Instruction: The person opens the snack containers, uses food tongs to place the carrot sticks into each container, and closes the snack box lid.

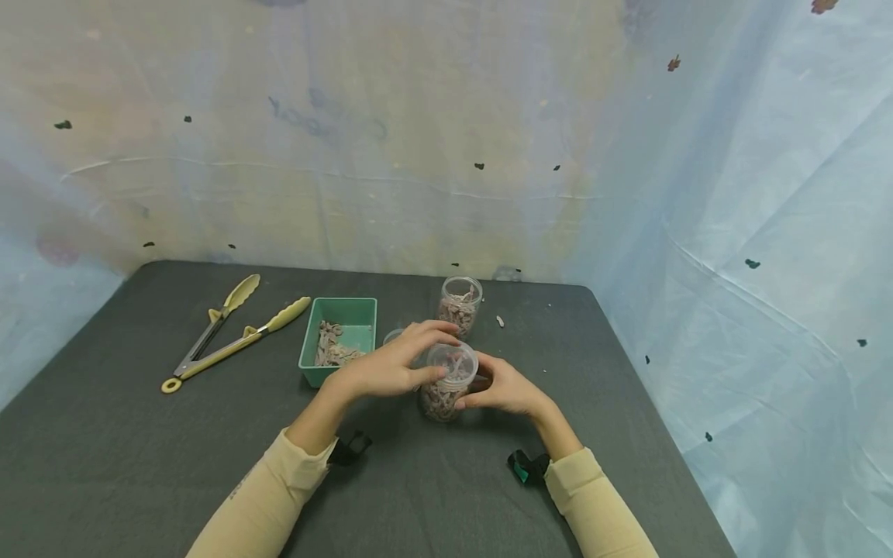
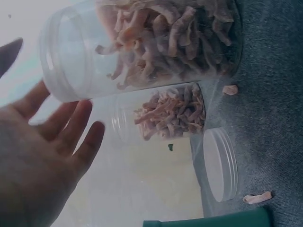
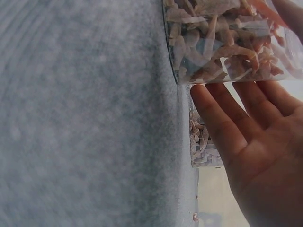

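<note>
A clear plastic jar [image 1: 441, 399] stands upright on the dark table, partly filled with pale brown dried strips. A clear lid [image 2: 59, 59] sits on its mouth. My right hand [image 1: 508, 385] holds the jar's side, fingers behind it and thumb in front. Over the lid, my left hand [image 1: 394, 363] has loosely bent fingers reaching past its far rim. The left thumb [image 2: 8, 54] stands a little apart from the lid in the left wrist view. Behind stands a second, uncovered jar [image 1: 460, 304] of similar strips.
A green plastic tray [image 1: 307, 353] with some strips stands left of the jars. Another lid [image 2: 220, 165] lies beside it, mostly behind the left hand in the head view. Spread-open tongs [image 1: 226, 355] lie farther left. Stray pieces [image 1: 500, 321] dot the table.
</note>
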The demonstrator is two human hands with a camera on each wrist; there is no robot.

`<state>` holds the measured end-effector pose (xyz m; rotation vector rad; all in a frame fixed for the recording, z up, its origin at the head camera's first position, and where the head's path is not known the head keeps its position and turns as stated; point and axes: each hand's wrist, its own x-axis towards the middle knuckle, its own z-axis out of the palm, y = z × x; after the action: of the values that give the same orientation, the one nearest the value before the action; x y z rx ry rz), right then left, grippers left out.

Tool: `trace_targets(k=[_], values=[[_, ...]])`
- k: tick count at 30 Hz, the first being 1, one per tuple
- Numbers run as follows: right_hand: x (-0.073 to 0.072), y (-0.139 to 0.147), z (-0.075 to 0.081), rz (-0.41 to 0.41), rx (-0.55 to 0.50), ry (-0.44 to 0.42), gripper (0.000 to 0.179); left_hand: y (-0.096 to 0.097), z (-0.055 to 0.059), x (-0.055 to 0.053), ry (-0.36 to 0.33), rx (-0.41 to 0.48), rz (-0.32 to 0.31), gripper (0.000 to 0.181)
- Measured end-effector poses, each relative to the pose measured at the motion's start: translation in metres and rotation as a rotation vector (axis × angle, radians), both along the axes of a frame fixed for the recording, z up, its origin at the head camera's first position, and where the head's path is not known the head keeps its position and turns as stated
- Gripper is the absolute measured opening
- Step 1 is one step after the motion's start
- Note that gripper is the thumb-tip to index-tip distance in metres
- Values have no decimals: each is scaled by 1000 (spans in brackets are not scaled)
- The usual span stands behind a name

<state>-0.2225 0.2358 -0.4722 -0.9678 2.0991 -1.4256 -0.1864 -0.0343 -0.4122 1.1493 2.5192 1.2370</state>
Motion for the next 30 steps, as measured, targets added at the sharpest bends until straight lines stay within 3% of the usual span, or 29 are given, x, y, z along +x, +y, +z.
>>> trace_targets(k=[5, 9, 12, 18, 21, 23, 30], values=[[0, 0, 0, 10, -15, -4, 73, 7, -2, 3, 21, -47, 148, 60], [1, 0, 0, 8, -12, -7, 74, 9, -3, 4, 35, -53, 166, 59], [0, 0, 0, 7, -3, -3, 76, 6, -3, 3, 47, -43, 123, 53], [-1, 0, 0, 8, 6, 13, 77, -1, -1, 0, -2, -4, -63, 42], [-1, 0, -1, 7, 2, 10, 77, -2, 0, 0, -35, 8, -93, 44], [0, 0, -1, 8, 1, 7, 76, -1, 0, 1, -33, 2, -57, 44], [1, -1, -1, 12, -17, 0, 72, 7, -4, 3, 23, -59, 168, 64]])
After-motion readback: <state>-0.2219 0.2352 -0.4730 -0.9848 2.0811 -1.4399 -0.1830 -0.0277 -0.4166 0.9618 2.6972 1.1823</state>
